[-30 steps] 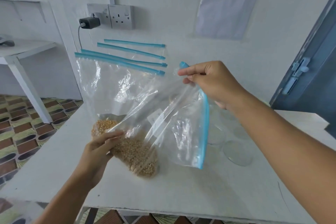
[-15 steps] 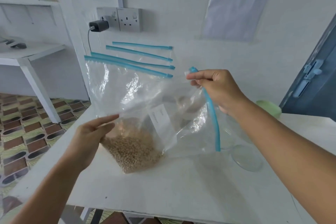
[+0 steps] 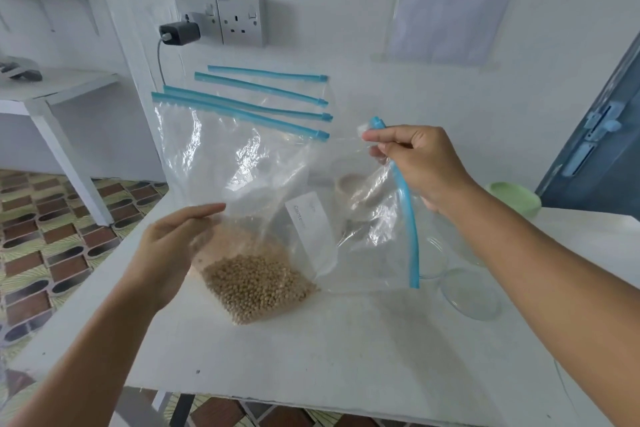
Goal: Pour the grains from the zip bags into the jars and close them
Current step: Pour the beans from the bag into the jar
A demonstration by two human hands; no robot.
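1. Right hand (image 3: 415, 163) is up over the middle of the counter (image 3: 311, 357), grip closed in a pinch on the top corner of a zip bag (image 3: 363, 246), right at the blue zip strip (image 3: 408, 218). The strip hangs down from the pinch, so the bag dangles sideways.

2. The grains (image 3: 259, 284) in that bag are all slumped into the low corner, which sits on the counter near the middle-left. The strip looks sealed, though I can't really tell through the plastic.

3. Left hand (image 3: 173, 250) has a loose grip, fingers mostly straight, lying against the left side of the bag just above the grains. It's steadying, not clamping, as far as I can see.

4. Behind it, more zip bags (image 3: 221, 149) stand leaning at the far wall, with 4 blue strips visible. What they hold is hidden from here.

5. On the right side of the counter there's clear glassware (image 3: 471, 295). It looks like a jar or lid, but it's too see-through to call. A green lid (image 3: 516, 199) sits farther right, and there's something pale and round behind the held bag.

6. My read on progress: basically at the start. Nothing I can see is poured, and no jar is visibly filled or closed. Left to do: open this bag, pour, repeat for the others, then put the lids on.
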